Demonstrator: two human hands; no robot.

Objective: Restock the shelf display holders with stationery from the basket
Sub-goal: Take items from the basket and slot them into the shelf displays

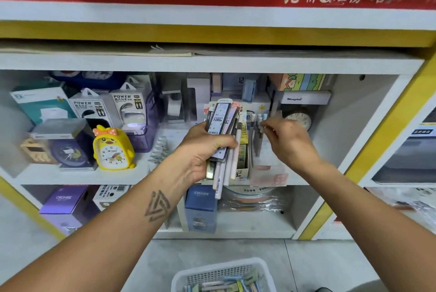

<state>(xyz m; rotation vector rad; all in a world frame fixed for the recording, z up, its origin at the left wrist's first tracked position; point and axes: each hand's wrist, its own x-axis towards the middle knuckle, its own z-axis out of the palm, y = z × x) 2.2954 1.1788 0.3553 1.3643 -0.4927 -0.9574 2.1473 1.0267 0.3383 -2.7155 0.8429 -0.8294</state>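
The basket (219, 273) is cut off below; the right hand (286, 140) hides holder contents.

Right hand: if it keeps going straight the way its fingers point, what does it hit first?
Probably the upright pens in the clear display holder: the right hand's fingertips point up-left at their caps, apparently touching or nearly so. Depth is unclear.

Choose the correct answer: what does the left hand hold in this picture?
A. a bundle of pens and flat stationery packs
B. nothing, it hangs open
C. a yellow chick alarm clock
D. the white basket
A: the left hand grips a bundle of pens and flat packs in front of the shelf, while the yellow chick clock stands on the shelf and the white basket sits on the floor below.
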